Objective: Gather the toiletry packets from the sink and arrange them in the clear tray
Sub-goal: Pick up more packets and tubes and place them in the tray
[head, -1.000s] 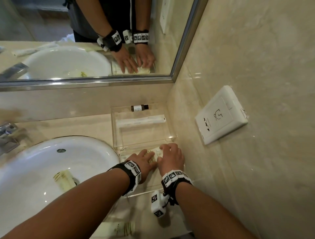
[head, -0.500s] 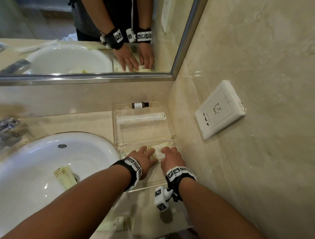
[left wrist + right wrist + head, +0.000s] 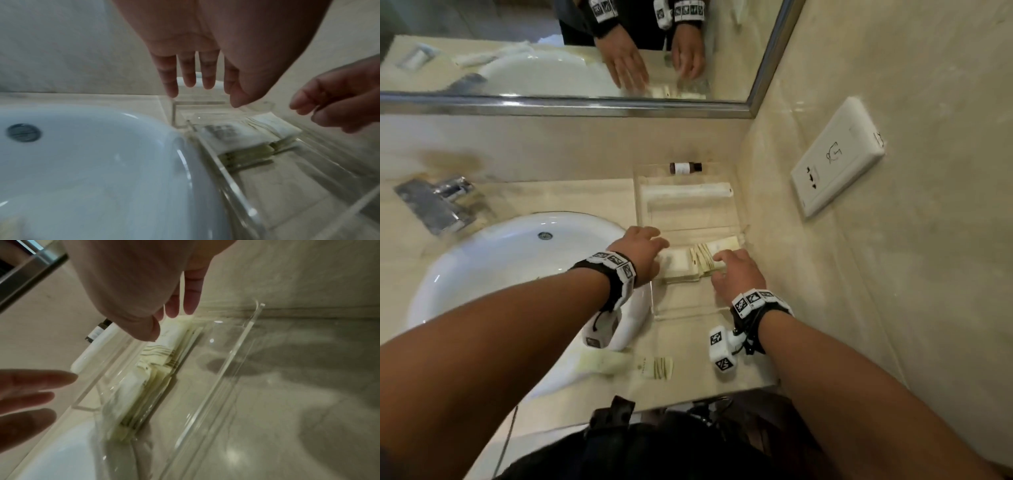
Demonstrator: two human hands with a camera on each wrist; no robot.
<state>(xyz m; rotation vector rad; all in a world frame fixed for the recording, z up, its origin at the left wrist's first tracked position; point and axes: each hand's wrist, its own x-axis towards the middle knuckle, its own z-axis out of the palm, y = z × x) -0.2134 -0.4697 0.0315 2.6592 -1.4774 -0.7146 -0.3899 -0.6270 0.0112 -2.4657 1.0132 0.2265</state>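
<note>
A stack of pale cream packets with green stripes (image 3: 700, 262) (image 3: 236, 138) (image 3: 156, 363) lies across the near compartment of the clear tray (image 3: 688, 313) (image 3: 242, 344). My left hand (image 3: 654, 240) (image 3: 197, 84) hovers with straight fingers over the tray's left wall, holding nothing. My right hand (image 3: 722, 260) (image 3: 164, 318) is just over the right end of the stack with relaxed fingers and grips nothing. Two more packets (image 3: 657, 368) lie on the counter in front of the tray. My left arm hides the sink's bottom.
The white sink (image 3: 500, 260) is left of the tray, with a chrome faucet (image 3: 438, 205) behind it. A small brown bottle (image 3: 685, 168) and a white tube (image 3: 688, 193) lie in the tray's far part. The wall with an outlet plate (image 3: 839, 157) is close on the right.
Both hands have lifted off the packet stack they were pressing. The left hand has moved left to the tray's edge, and the right has drawn back a little.
</note>
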